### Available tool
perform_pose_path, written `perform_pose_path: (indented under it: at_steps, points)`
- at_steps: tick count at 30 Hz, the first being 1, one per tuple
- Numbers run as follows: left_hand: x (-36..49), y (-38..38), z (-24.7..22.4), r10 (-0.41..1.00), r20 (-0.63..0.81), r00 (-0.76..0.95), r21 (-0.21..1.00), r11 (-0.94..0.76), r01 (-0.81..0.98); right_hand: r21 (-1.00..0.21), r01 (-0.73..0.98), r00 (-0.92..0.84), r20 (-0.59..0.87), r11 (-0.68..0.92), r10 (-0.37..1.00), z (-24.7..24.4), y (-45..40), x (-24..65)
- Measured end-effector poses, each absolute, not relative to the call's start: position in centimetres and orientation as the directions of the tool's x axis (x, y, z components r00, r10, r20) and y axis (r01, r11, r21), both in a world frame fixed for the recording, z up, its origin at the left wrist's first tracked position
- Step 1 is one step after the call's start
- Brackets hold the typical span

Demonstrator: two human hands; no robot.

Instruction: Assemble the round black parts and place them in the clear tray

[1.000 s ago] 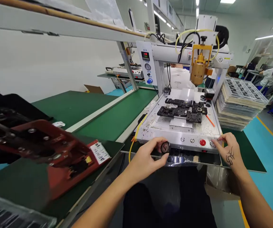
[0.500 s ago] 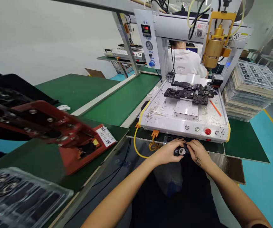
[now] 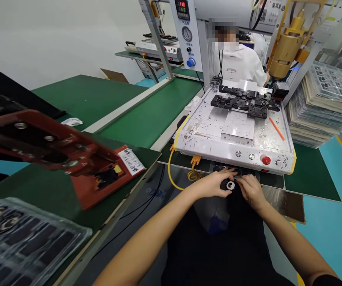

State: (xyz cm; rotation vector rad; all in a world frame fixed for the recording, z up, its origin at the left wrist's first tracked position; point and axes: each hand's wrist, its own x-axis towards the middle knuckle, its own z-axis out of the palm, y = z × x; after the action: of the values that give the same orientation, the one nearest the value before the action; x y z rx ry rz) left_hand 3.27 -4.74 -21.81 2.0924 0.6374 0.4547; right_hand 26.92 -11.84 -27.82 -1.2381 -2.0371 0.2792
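A small black part with a pale metal ring [image 3: 230, 185] sits between the thumb and fingers of my left hand [image 3: 211, 184], just in front of the machine's front edge. My right hand [image 3: 252, 192] is closed at the part's right side, its thumb and fingertips pressed together; what they pinch is too small to make out. Beyond the fingers, a clear tray with dark round pieces [image 3: 216, 168] lies partly hidden beneath the machine front. A clear plastic bag [image 3: 211, 214] hangs below my hands.
A white benchtop machine [image 3: 206, 145] bears black fixtures [image 3: 242, 101] and an orange stick [image 3: 277, 129]. Stacked trays [image 3: 322, 107] stand right. At left are a red hand press [image 3: 90, 190] and another clear tray [image 3: 33, 242]. A person in white [image 3: 239, 65] sits behind.
The view has tilted down and shifted slightly left. My right hand has moved a little away from the part, while my left keeps hold of it. The ring's face shows more fully.
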Motion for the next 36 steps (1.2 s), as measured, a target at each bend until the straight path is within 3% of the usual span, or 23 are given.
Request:
perform_pose_path:
  at_steps: [6, 10, 14, 16, 19, 23, 28, 36]
  points:
    - [3.2, -4.6, -22.0, 0.612, 0.071, 0.788, 0.847, -0.454, 0.276, -0.637, 0.578, -0.231, 0.471, 0.510, 0.851, -28.6, -15.4, 27.4]
    - [4.1, -5.7, -21.8, 0.677, 0.113, 0.727, 0.831, -0.466, 0.304, -0.763, 0.544, -0.004, 0.414, 0.350, 0.910, -26.3, -17.2, 28.2]
    - [5.2, -7.6, -20.5, 0.733, 0.212, 0.647, 0.830, -0.484, 0.277, -0.871, 0.461, 0.140, 0.258, 0.168, 0.956, -22.7, -17.4, 29.2]
    - [5.4, -8.9, -19.8, 0.790, 0.160, 0.592, 0.891, -0.374, 0.258, -0.939, 0.337, 0.157, 0.131, 0.072, 0.979, -20.9, -17.3, 29.3]
    - [5.3, -10.9, -19.0, 0.849, -0.023, 0.529, 0.997, -0.020, 0.076, -0.990, 0.136, 0.154, -0.023, -0.045, 0.988, -18.8, -17.3, 28.8]
    - [5.1, -12.9, -18.8, 0.837, -0.203, 0.507, 0.903, 0.361, -0.234, -0.991, -0.022, 0.134, -0.137, -0.135, 0.981, -17.9, -17.2, 27.6]
    - [5.1, -14.2, -18.4, 0.833, -0.274, 0.480, 0.797, 0.476, -0.371, -0.953, -0.186, 0.052, -0.253, -0.239, 0.966, -18.2, -16.7, 26.9]
    - [4.8, -15.2, -17.3, 0.840, -0.259, 0.477, 0.753, 0.485, -0.445, -0.960, -0.131, -0.001, -0.250, -0.248, 0.968, -17.2, -17.3, 27.6]
